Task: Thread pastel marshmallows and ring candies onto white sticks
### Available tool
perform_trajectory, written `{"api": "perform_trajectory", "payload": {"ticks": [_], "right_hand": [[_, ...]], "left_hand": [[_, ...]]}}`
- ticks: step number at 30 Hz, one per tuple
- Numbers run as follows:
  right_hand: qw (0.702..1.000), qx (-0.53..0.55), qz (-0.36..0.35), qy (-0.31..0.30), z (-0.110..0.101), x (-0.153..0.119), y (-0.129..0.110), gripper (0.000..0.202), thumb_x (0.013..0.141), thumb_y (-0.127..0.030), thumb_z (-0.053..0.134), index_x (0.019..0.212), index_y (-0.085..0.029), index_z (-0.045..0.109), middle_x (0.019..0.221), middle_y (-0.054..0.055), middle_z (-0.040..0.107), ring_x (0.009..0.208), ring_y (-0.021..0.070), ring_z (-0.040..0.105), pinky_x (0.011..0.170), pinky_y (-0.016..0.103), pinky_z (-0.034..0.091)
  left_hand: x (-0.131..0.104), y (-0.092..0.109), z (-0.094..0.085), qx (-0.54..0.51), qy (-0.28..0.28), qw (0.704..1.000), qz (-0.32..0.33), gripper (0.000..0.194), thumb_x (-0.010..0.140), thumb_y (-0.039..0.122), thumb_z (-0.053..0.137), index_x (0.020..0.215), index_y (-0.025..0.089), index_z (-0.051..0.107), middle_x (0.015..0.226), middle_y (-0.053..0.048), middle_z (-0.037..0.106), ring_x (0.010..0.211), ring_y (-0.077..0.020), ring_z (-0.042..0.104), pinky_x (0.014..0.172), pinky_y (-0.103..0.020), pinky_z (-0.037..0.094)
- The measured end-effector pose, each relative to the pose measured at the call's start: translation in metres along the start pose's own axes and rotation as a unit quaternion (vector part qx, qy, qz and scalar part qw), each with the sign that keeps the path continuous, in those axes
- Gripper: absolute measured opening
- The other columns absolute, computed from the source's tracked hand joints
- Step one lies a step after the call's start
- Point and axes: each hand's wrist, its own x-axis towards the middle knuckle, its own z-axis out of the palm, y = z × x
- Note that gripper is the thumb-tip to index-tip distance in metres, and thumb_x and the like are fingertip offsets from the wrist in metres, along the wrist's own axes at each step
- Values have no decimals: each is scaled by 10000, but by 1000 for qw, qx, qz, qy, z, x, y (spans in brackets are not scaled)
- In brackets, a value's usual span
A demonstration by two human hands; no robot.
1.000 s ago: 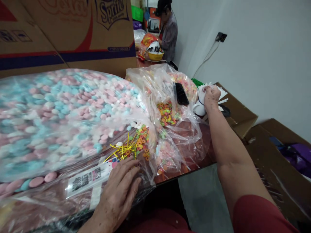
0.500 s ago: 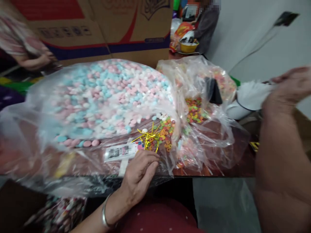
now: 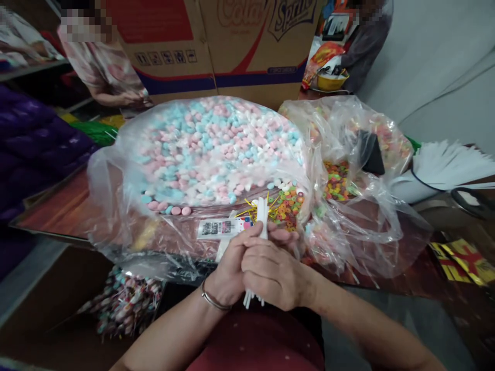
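Note:
In front of my body both hands meet around a small bundle of thin white plastic sticks, held upright. My right hand is wrapped round the lower part, and the stick ends poke out below it. My left hand, with a silver bangle at the wrist, presses its thumb on the bundle; its fingers pass behind and are partly hidden. Just beyond the hands lie gold twist ties, a printed clear packet and ring-shaped coloured candies.
A big clear bag of pink, blue and white candies covers the table's middle. Right of it are another clear bag and a container of white sticks. A cardboard box stands behind. Lower left, an open box holds wrapped candies. Other people stand beyond.
My right hand has come from the stick container at the right to the middle, bringing white sticks. My left hand has met it around them. The view has shifted left.

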Motion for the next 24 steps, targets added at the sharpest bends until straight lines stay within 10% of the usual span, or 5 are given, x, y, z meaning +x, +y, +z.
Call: {"api": "perform_trajectory", "payload": {"ticks": [3,7,13,17,24], "right_hand": [[989,21,-143,23,23,-1,-13,305,985,-191,309,956,-204,613,998,20,680,1067,138,608,1039,336,491],[985,-45,-121,118,38,-7,-25,268,979,-348,400,1065,-162,573,1108,83,650,1218,209,525,1095,434,424],[979,-84,11,184,50,-15,-21,422,995,-353,310,1322,-135,463,1229,145,569,1281,263,456,1109,528,353],[980,48,100,162,41,-21,-14,476,972,-464,350,1350,-189,440,1261,146,547,1233,276,504,1031,503,445],[875,285,365,138,12,-10,0,319,905,-417,545,1154,-218,538,982,74,701,870,183,679,734,305,570]], "left_hand": [[-3,17,-7,-49,48,995,74,147,876,213,583,738,163,577,606,12,587,616,-122,643,625,-232,550],[2,27,-10,-71,33,981,175,245,877,151,580,661,156,464,535,71,418,425,-33,443,437,-132,414],[9,-2,-13,30,100,958,268,325,688,290,807,724,138,522,631,54,533,536,-34,506,522,-126,450],[3,-15,-23,116,46,972,201,364,714,394,779,741,161,501,505,90,461,373,-32,410,351,-134,348],[-9,-29,-41,224,-14,966,127,396,756,499,716,837,155,537,519,41,565,320,-65,463,286,-141,350]]}}
